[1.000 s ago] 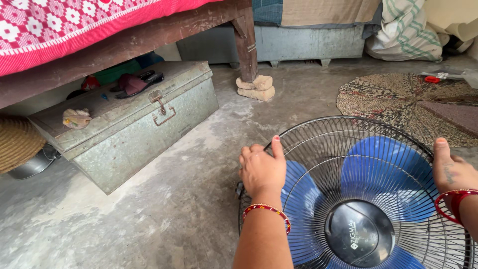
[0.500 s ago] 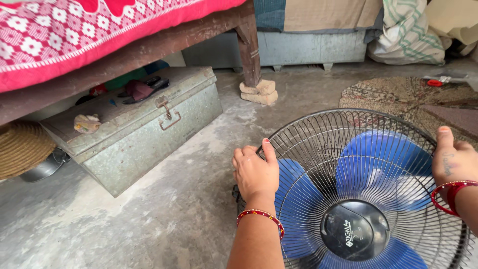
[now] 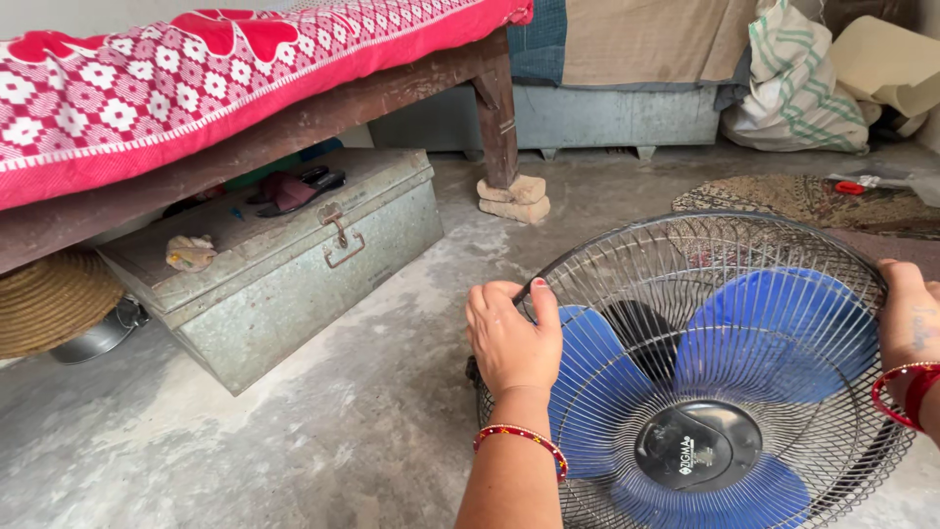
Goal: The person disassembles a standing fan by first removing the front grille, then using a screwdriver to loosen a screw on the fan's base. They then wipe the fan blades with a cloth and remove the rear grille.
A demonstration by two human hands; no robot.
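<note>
A round fan with a dark wire front grille and blue blades lies face up on the concrete floor, a black hub cap at its centre. My left hand grips the grille's left rim, thumb on the wires. At the frame's right edge my right hand holds the grille's right rim. Both wrists wear red bangles. The grille's far side is tilted up off the blades.
A grey metal trunk with sandals on its lid sits under a wooden bed with a pink patterned cover. Bricks prop the bed leg. A woven mat and sacks lie beyond the fan. A straw hat is at far left.
The view has pulled back and tipped up. Both hands stay on the rim, and the grille's far edge now stands higher above the blue blades.
</note>
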